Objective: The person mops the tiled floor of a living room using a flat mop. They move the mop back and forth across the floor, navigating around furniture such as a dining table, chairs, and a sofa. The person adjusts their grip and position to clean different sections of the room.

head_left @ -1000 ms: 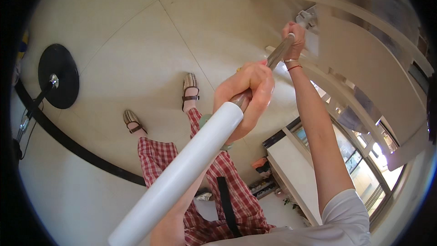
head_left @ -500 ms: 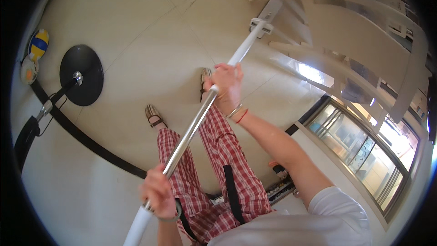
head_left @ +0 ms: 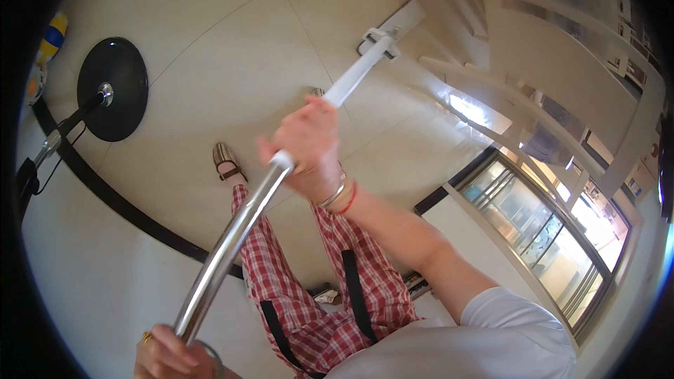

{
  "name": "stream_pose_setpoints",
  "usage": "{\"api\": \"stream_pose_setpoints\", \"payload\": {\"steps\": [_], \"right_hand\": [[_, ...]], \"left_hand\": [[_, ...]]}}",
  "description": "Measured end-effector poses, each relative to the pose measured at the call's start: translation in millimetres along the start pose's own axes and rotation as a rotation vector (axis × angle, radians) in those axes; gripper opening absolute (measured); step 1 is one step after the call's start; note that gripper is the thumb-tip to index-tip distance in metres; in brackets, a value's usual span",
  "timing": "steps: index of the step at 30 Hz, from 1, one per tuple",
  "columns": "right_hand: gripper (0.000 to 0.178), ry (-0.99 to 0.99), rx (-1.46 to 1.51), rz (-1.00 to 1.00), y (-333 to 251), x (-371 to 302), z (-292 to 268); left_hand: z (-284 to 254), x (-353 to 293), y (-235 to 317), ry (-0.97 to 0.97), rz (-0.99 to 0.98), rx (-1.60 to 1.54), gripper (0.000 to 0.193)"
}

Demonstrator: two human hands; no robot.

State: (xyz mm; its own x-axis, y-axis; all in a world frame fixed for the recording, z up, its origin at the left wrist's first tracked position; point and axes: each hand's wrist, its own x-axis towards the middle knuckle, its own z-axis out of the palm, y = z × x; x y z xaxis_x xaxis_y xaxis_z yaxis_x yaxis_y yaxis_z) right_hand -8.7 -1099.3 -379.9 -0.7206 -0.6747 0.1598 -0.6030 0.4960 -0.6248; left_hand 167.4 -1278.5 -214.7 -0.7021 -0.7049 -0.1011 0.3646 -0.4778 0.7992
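Note:
A long flat mop runs slantwise across the view, its handle [head_left: 228, 249] part white and part shiny metal. My right hand [head_left: 309, 144] is wrapped round the white section, just beyond the white collar at the joint. Lower left, the fingers of my left hand [head_left: 172, 354] close round the near part of the metal section; the handle's end is hidden. At the far end the flat mop head [head_left: 397, 28] lies on the floor close to the white stair-like structure.
Pale tiles cover the floor [head_left: 225, 49]. On the left are a round black stand base [head_left: 112, 89] with a pole and a blue-yellow ball [head_left: 53, 36]. Curved white stair-like slabs [head_left: 540, 56] rise at the right, above a framed window [head_left: 540, 224].
The mop has been drawn back toward me and leftward. My left hand has moved down toward the lower left corner, and my right hand has come nearer, down and to the left.

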Motion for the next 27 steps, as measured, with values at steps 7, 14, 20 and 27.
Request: {"api": "stream_pose_setpoints", "payload": {"steps": [7, 14, 20, 27], "right_hand": [[0.018, -0.087, -0.232, -0.058, 177.5, 10.6, -37.6], [0.018, -0.431, -0.42, -0.078, 266.5, -0.6, -59.0], [0.018, -0.357, -0.464, -0.089, 276.7, 3.6, -83.9], [0.019, -0.188, -0.552, 0.008, 332.3, 6.5, -103.2]], "left_hand": [[20.4, 34.2, -161.9, -0.159, -0.28, 0.035, 0.03], [22.7, -10.9, -287.6, 0.039, -0.268, -0.129, 0.027], [35.0, -3.3, -304.4, -0.095, -0.252, -0.151, 0.026], [62.1, 52.3, -339.3, -0.34, -0.182, -0.142, 0.015]]}}
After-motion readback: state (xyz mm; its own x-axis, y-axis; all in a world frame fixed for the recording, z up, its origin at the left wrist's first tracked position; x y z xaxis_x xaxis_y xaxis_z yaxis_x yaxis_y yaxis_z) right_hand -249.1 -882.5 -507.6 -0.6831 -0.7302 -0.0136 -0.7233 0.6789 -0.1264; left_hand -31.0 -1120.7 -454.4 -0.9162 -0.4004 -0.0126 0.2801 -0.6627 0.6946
